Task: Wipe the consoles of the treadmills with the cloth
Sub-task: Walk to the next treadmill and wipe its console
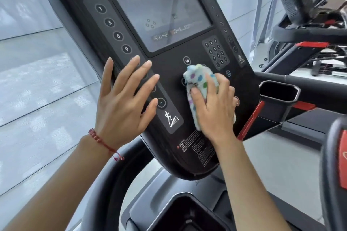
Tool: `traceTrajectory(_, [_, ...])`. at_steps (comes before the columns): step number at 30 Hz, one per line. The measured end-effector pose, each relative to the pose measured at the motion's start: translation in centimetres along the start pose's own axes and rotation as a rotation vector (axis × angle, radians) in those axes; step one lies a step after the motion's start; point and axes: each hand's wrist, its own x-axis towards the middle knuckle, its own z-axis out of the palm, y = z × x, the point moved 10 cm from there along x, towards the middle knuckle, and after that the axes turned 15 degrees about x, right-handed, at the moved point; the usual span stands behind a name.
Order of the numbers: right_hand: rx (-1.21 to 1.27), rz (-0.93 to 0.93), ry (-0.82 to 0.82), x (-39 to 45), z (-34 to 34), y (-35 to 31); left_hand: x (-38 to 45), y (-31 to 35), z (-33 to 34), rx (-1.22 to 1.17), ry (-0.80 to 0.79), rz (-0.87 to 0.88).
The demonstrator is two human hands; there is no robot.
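On the lower centre of the black treadmill console (169, 65), just below the home button, a white cloth (197, 82) w/ coloured dots is pressed flat by the right hand (216, 107). The cloth is bunched; it is pinned under the palm and held by the thumb and fingers curled over it, w/ its upper end sticking out past the fingertips. The left hand (124, 97) is laid open on the console's left button strip, fingers straight and spread, nothing grasped; the lower buttons of that strip are partly covered by it. A red string bracelet (105, 144) is worn on the left wrist. The screen (159, 15) sits above both hands, the number keypad (216, 52) to the upper right of the cloth. A cup holder (277, 90) is seen at the console's right side, and a second treadmill (309, 24) beyond it, approx. top right.
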Motion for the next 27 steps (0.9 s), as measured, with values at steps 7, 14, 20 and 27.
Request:
traceTrajectory(7, [0.021, -0.098, -0.022, -6.6, 0.7, -2.7, -0.1, -0.1, 0.0, -0.01, 0.001, -0.007])
traceTrajectory(14, [-0.027, 0.258, 0.077, 1.2, -2.2, 7.0, -0.1, 0.0, 0.0, -0.009, -0.009, 0.001])
traceTrajectory(20, [0.013, 0.418, 0.116, 5.6, -3.4, 11.8, 0.0, 0.0, 0.2, -0.021, -0.005, -0.012])
traceTrajectory(27, [-0.002, 0.469, 0.121, 6.6, -3.2, 11.1, 0.2, 0.0, 0.2, -0.037, 0.009, -0.041])
